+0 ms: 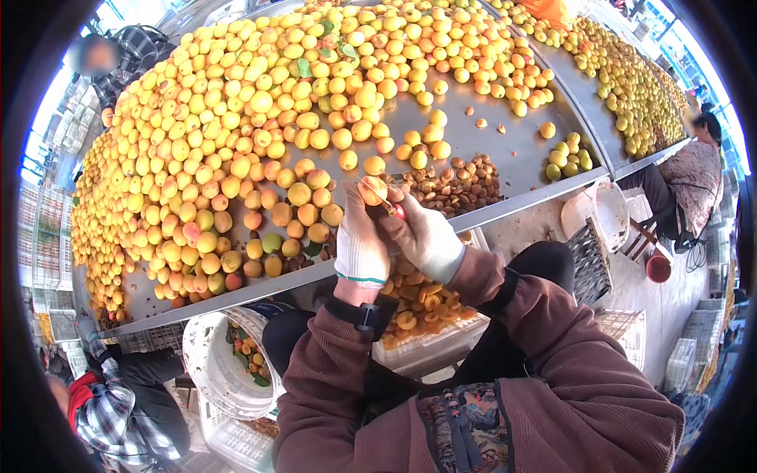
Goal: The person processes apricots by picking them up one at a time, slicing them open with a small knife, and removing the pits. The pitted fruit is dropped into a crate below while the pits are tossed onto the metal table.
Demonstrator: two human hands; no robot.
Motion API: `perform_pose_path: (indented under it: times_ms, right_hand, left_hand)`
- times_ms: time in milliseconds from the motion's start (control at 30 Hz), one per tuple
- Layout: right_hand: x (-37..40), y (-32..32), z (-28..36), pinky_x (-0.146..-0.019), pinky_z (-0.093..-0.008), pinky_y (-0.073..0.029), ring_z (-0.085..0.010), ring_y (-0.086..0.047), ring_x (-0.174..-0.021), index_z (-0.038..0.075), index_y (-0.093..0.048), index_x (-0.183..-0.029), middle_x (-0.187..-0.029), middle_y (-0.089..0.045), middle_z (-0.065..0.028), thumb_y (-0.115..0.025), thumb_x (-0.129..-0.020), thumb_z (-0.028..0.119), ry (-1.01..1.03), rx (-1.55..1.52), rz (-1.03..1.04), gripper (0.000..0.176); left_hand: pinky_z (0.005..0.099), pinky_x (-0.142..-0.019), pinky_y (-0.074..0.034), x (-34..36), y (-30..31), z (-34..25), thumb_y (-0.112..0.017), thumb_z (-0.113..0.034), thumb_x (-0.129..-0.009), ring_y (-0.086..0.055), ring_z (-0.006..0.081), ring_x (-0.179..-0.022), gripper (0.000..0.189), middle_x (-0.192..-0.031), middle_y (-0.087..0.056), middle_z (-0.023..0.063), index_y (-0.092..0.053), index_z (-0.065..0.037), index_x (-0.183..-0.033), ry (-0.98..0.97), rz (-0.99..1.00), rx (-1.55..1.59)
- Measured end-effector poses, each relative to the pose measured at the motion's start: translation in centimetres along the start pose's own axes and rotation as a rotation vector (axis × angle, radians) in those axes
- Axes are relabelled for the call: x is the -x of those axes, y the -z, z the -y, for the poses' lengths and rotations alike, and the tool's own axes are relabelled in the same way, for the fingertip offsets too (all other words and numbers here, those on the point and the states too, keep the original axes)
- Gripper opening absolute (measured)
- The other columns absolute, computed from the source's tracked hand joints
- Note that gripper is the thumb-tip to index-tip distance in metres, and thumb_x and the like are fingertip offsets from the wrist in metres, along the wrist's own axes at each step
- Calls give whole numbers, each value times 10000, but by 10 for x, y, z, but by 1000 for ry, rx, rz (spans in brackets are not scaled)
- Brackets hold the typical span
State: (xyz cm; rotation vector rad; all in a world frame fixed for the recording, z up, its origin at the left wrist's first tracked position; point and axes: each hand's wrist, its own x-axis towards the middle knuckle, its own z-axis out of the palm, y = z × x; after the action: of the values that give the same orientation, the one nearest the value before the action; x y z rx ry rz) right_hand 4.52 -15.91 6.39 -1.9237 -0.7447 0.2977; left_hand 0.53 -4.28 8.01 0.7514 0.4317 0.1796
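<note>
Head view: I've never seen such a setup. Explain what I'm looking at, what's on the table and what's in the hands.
This single picture comes from a camera worn on a person's head, looking down at their own two gloved hands. The wide lens bends the edges. The left hand grips one apricot. The right hand holds a small tool with a red part against the fruit. Ahead, a metal table carries a big heap of apricots and a pile of brown pits. Under the hands sits a tray of halved fruit, and a white bucket stands to its left. A co-worker sits at the far right.
</note>
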Motion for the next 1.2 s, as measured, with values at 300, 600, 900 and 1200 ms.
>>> perform_pose_path:
  times_ms: [300,600,900,1200]
  right_hand:
    - [-3,3,-4,-733,-425,-522,-408,-664,-901,38,-479,-1240,-926,-659,-211,-492,-1000,415,-44,-147,17,447]
    - [-8,17,-6,-679,-365,-503,-301,-670,-776,24,-539,-1043,-842,-648,-180,-491,-1013,334,-37,-105,59,315]
    - [-10,41,-7,-703,-355,-517,-289,-688,-780,7,-560,-1103,-811,-656,-190,-539,-965,153,5,-10,183,202]
    - [-11,42,3,-649,-373,-503,-303,-676,-727,25,-552,-1026,-766,-637,-175,-577,-958,218,-112,99,273,206]
  left_hand:
    - [291,-824,-478,-6,6,-6,-550,-363,-987,-574,139,-922,371,-1020,-609,53,-575,-42,-1171,-153,113,-84]
    - [224,-862,-494,-16,15,-26,-600,-90,-933,-590,126,-985,445,-1078,-619,80,-477,36,-1341,-210,162,-378]
    - [274,-906,-510,-24,24,-28,-682,35,-826,-603,168,-1037,847,-1178,-593,154,-179,28,-1508,-327,176,-475]
    - [309,-830,-560,-14,21,-37,-740,15,-779,-666,179,-937,906,-1109,-664,165,-192,17,-1500,-682,58,-1054]
